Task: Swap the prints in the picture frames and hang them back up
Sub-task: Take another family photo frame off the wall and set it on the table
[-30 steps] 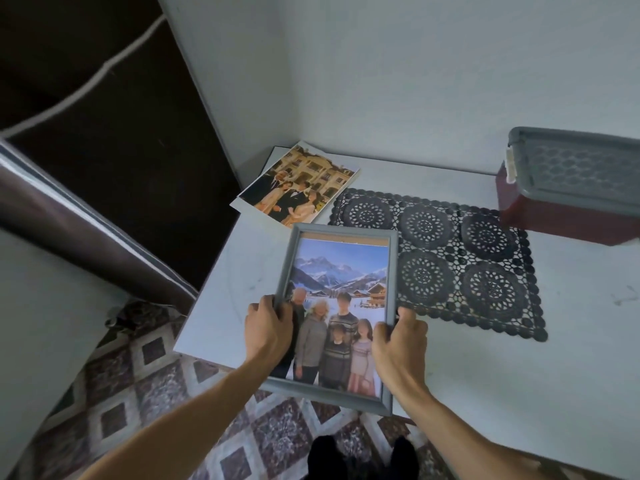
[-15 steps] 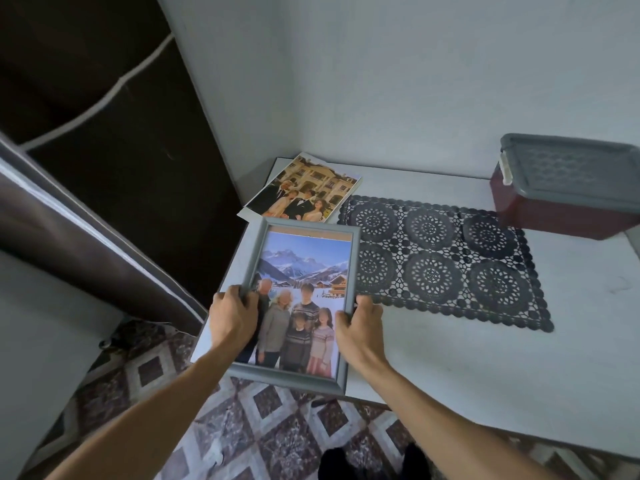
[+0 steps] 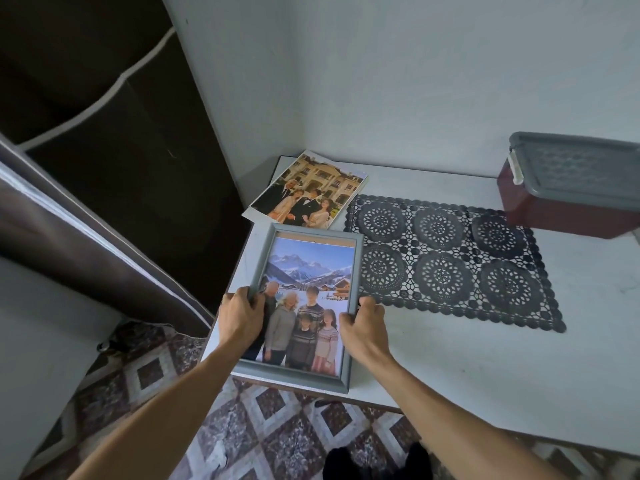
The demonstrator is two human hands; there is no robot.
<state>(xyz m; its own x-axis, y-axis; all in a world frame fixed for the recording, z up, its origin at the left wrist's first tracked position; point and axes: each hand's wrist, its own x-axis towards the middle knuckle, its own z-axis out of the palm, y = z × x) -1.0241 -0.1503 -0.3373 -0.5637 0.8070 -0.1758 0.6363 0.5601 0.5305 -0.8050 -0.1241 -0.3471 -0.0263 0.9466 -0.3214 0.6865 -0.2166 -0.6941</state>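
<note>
Nearest, the grey rectangular picture frame (image 3: 358,265) is gripped on both sides: the left hand (image 3: 242,318) is curled round its left rail and the right hand (image 3: 363,323) round its right rail. It is held face up over the front left corner of the white table (image 3: 485,358), with its near edge past the table's edge. Whether its far end rests on the top cannot be told. The print of a family before snowy mountains (image 3: 308,289) is already seated in it, and a thin brown strip shows above the print.

Over the last second the frame has been carried leftward. It covered the left side of the dark lace placemat (image 3: 450,265); now only its far right corner meets the mat's edge. The grip has not been altered. From this it is judged that this frame's swap is done and that the frame is being taken away for hanging.

Farther back, the loose print of a formally dressed group before a pale building (image 3: 308,190) lies flat at the far left corner, unframed — that half of the swap is left. A dark red plastic box with a grey lid (image 3: 571,188) stands at the far right.
</note>
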